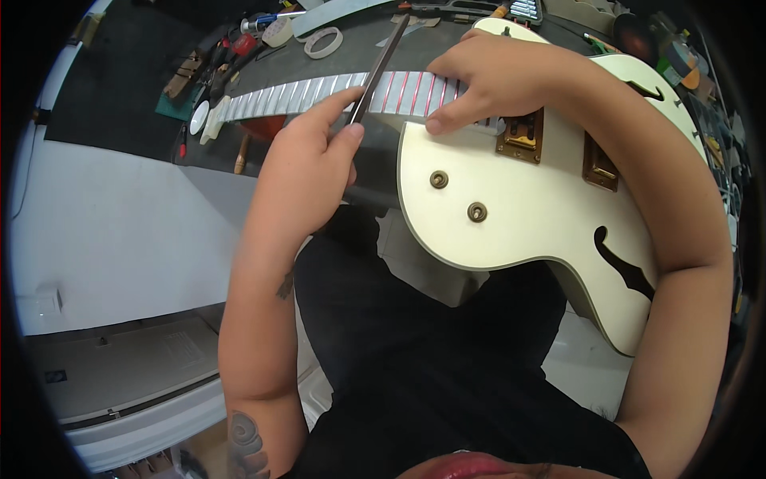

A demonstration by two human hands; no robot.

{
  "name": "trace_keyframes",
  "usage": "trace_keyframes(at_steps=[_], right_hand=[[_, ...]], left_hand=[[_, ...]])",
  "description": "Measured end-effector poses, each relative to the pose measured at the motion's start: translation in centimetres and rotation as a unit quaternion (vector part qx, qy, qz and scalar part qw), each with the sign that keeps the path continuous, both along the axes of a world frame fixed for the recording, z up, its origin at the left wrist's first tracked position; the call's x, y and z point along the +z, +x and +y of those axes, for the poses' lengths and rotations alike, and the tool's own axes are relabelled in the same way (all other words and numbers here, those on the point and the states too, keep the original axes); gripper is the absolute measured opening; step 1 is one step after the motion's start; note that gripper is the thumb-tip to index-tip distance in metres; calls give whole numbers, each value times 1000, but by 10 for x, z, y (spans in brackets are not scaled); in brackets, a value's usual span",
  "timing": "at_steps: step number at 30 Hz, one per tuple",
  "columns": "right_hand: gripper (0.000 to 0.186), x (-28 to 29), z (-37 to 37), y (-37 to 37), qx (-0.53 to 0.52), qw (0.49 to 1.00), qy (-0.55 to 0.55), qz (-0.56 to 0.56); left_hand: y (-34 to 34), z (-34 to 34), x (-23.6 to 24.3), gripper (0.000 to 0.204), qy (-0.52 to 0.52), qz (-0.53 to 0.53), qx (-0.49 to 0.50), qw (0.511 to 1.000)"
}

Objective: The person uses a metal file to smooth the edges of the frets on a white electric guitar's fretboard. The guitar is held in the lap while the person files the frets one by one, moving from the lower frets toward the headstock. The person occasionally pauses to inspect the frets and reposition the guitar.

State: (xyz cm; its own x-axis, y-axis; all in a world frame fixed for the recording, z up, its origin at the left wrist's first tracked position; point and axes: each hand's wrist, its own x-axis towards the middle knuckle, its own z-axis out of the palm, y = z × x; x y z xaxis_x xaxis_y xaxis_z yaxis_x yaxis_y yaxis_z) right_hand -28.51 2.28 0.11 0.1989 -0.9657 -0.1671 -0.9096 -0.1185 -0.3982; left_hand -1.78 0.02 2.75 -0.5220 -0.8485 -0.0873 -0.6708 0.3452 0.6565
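Observation:
A cream hollow-body guitar (431,223) lies across the bench edge, with brass pickups (520,150), two toggle switches and f-holes. Its fretboard (295,100) is covered in pale strips between the frets, several frets near the body marked red. My left hand (315,172) grips a long, thin dark metal bar (379,68), possibly a file, held crosswise over the fretboard. My right hand (499,80) lies over the neck's body end, thumb and fingers apart, touching the fretboard, with the forearm curving round over the guitar's top.
The dark bench mat (100,100) carries a masking tape roll (339,41), a wooden block (183,76), screwdrivers and other hand tools along the back. A wooden-handled tool (241,156) lies below the neck. Cans and more tools crowd the right rim. A pale panel (112,239) stands at left.

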Motion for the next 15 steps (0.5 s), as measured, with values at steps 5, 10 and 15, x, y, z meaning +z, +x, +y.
trace_keyframes(at_steps=[5,10,15], right_hand=[[72,3,5,-5,6,1000,-6,19],[73,-2,2,0,-3,1000,9,15],[72,5,2,2,13,1000,-16,15]], left_hand=[[76,63,-40,55,-7,21,3,1000],[91,94,-32,53,-3,-9,32,999],[1,-4,2,48,65,9,16,998]])
